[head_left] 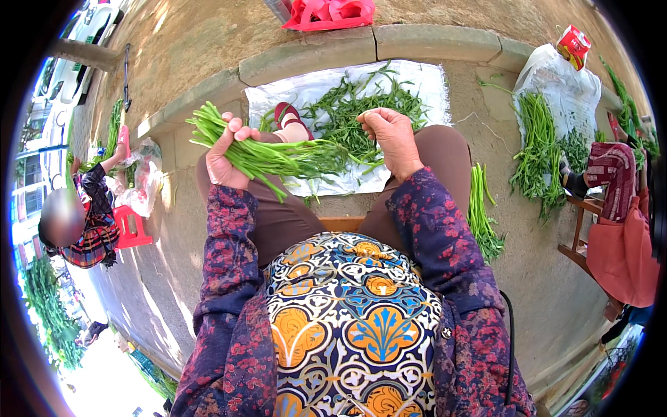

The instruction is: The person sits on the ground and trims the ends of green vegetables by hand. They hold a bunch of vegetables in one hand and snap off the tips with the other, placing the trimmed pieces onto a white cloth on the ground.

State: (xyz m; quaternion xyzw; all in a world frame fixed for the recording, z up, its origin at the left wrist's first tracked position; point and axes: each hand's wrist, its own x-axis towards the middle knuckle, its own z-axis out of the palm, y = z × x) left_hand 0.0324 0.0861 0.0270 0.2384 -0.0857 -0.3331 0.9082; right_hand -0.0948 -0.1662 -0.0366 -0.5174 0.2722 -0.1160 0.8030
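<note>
My left hand is wrapped round a thick bunch of green leafy-vegetable stems. The cut stem ends poke out to the left, and the leafy ends trail right above my lap. To the right of the bunch, my right hand is raised with thumb and fingers pinched together. Whatever the pinch holds, if anything, is too small to make out. Beyond both hands, a loose pile of torn green leaves lies on a white woven sheet. One dark red shoe shows at the sheet's left part.
Beside my right thigh lies another bundle of stems. A stone curb runs behind the sheet. At right, more greens lie on plastic near a seated person. At left, another person sits by a red stool.
</note>
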